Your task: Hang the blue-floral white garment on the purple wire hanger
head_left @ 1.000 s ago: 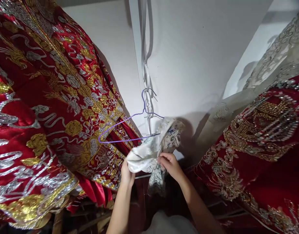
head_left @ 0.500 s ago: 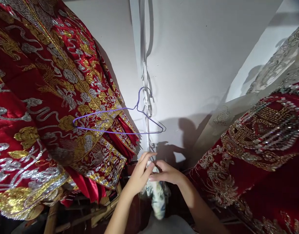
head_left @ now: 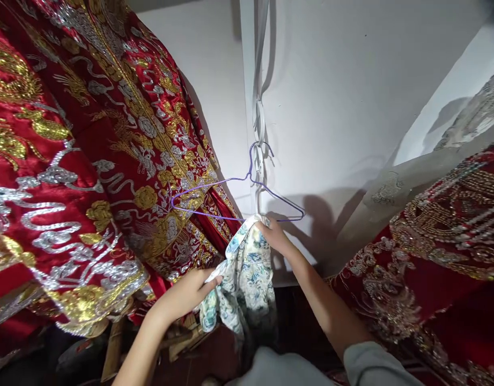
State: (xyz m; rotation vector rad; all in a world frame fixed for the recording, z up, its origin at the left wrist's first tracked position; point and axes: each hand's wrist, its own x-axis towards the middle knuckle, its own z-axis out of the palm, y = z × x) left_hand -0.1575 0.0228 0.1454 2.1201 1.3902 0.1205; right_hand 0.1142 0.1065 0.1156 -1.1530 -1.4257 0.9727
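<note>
A white garment with a blue and green floral print (head_left: 252, 268) hangs between my two hands. My left hand (head_left: 196, 289) grips its lower left edge, the thumb on top. With my right hand (head_left: 271, 233) I pinch its upper edge, close under a purple wire hanger (head_left: 214, 216). The hanger's hook (head_left: 252, 153) is caught on a white hanging strap (head_left: 259, 123) with loops. The garment's top edge overlaps the hanger's bottom bar in view; whether they touch I cannot tell. Some fingers of both hands are hidden behind the cloth.
A red robe with gold and silver embroidery (head_left: 150, 134) hangs at the left. On the right hang a beaded dark red dress (head_left: 435, 257) and a pale sheer garment (head_left: 478, 115). Behind the hanger is a white wall (head_left: 331, 96). Wooden pieces (head_left: 186, 343) lie low on the left.
My hands have moved apart, spreading the bunched floral garment. The right hand rose toward the hanger's bar, and the left went left. The view has shifted slightly.
</note>
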